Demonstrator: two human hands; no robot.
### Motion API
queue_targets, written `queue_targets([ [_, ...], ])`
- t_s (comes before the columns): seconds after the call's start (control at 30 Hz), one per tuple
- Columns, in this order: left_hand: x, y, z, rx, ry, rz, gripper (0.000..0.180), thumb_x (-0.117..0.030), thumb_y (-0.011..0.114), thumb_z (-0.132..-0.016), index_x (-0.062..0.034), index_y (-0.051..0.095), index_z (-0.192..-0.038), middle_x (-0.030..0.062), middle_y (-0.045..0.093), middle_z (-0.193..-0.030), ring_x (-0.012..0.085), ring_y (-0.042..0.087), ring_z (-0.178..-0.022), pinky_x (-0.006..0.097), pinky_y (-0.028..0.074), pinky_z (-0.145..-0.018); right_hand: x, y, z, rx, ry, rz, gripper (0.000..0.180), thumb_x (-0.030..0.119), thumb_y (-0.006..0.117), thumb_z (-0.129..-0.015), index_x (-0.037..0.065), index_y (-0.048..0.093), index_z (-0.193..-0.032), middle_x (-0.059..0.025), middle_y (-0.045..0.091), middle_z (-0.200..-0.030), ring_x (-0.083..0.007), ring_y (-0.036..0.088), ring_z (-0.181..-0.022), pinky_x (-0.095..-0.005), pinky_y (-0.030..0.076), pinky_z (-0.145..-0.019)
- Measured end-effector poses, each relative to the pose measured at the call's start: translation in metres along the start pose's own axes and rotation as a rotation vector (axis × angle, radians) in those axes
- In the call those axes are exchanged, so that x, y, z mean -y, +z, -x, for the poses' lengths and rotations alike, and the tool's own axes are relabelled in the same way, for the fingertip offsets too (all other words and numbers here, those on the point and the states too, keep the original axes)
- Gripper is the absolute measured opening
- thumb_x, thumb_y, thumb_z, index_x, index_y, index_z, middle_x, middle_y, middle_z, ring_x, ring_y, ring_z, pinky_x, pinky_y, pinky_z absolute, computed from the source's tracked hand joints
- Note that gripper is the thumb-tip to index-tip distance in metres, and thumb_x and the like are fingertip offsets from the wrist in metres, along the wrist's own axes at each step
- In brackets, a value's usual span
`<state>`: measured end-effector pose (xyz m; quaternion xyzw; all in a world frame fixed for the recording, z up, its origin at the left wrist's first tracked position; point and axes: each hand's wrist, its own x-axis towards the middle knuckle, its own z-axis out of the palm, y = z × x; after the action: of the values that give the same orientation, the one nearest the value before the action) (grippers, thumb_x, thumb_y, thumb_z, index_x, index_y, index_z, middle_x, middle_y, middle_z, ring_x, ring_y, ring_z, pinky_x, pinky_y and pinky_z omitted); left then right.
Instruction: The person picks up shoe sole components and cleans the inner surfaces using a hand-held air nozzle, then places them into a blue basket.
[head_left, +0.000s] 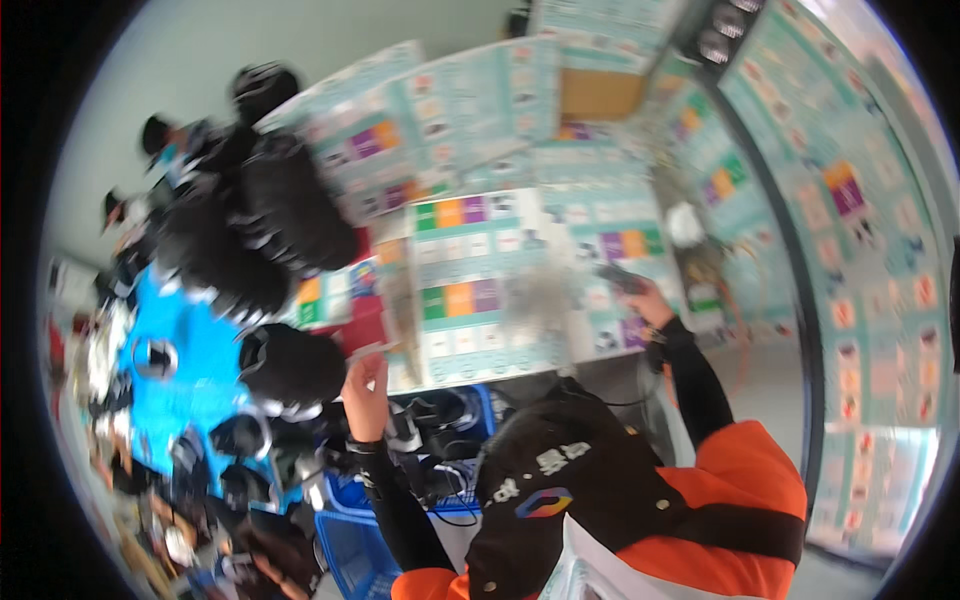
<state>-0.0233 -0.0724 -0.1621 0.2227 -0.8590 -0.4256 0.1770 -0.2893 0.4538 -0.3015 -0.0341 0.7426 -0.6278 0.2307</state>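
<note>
My right hand point(652, 302) is over the right part of the worktable, its fingers closed round a small dark hand tool point(622, 280). The tool points to the left; blur hides its exact kind. At the table's front left edge is my left hand point(367, 397), with thumb and fingertips curled together in a pinch. Whatever is between those fingertips, if anything, is too small to make out. Right beside the left hand lies a rounded black bundle that looks like stacked caps point(290, 365). Under the hands the table holds printed sheets point(480, 300) with green, orange and purple blocks.
Tall stacks of black caps point(290, 200) rise at the left. Below the table edge stand blue plastic baskets point(355, 555) with dark items. Printed boards point(470, 95) line the back and right. An orange cable point(742, 335) hangs at the right. Several people are at blue tables point(190, 320) far left.
</note>
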Motion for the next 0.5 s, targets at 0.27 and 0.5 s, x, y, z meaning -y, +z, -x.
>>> queue_targets([
  [0.27, -0.212, 0.154, -0.022, 0.176, 0.668, 0.027, 0.032, -0.010, 0.079, -0.081, -0.0074, 0.073, -0.112, 0.0087, 0.058, -0.094, 0.0287, 0.055, -0.089, 0.039, 0.047, -0.077, 0.173, 0.051, 0.070, 0.023, -0.064, 0.130, 0.036, 0.003, 0.063, -0.081, -0.002, 0.068, -0.116, -0.0082, 0.073, -0.092, -0.0196, 0.067, -0.078, -0.0321, 0.051, -0.067],
  [0.5, -0.283, 0.207, -0.029, 0.345, 0.890, 0.034, 0.035, -0.015, 0.085, -0.073, -0.0131, 0.075, -0.106, 0.0064, 0.056, -0.090, 0.0273, 0.055, -0.086, 0.039, 0.045, -0.077, 0.185, 0.051, 0.082, -0.048, -0.282, 0.437, 0.030, 0.009, 0.061, -0.082, 0.000, 0.066, -0.110, -0.0268, 0.066, -0.089, -0.0465, 0.063, -0.090, -0.0487, 0.049, -0.074],
])
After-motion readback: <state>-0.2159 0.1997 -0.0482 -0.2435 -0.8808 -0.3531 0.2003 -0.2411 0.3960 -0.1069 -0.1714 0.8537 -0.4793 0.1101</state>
